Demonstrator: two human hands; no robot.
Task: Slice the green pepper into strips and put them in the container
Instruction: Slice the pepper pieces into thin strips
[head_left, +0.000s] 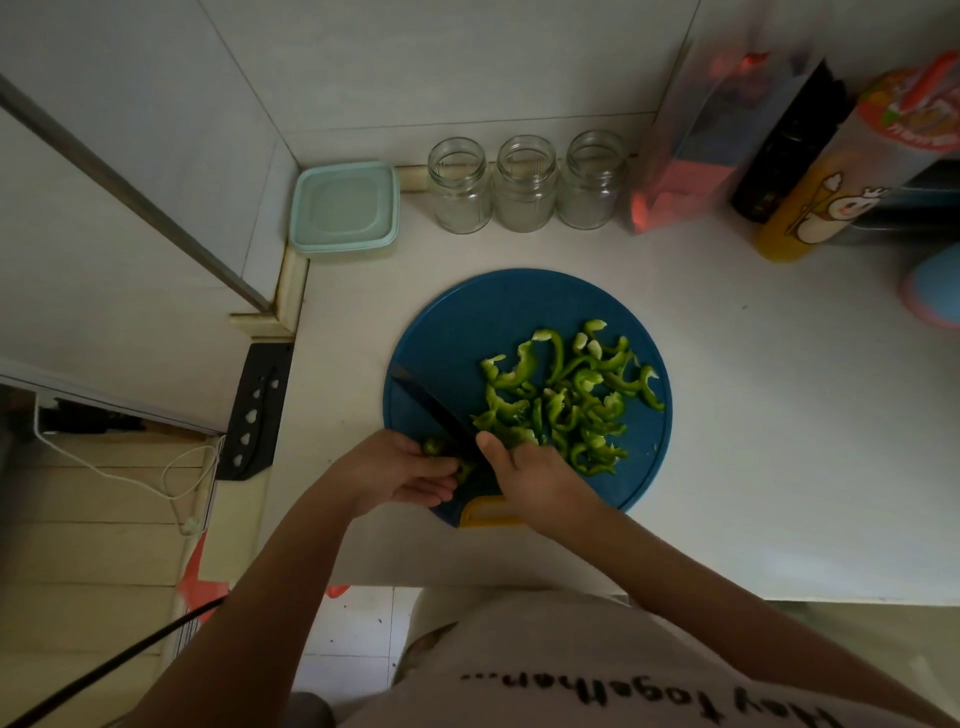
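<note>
While the right hand (535, 467) grips the knife (431, 405), the left hand (400, 467) pinches a pepper piece (434, 447).

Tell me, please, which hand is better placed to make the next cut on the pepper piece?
The right hand: it holds the knife, blade lying beside the last pepper piece, which the left hand steadies on the cutting board.

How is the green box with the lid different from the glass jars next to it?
The container is pale green, square with rounded corners, and low; each of the glass jars is clear, round and taller. The container has its lid on, while the jars stand open with no lids. There is one container but three jars in a row. Both sit at the back of the counter, and no pepper strips are visible in the jars.
</note>
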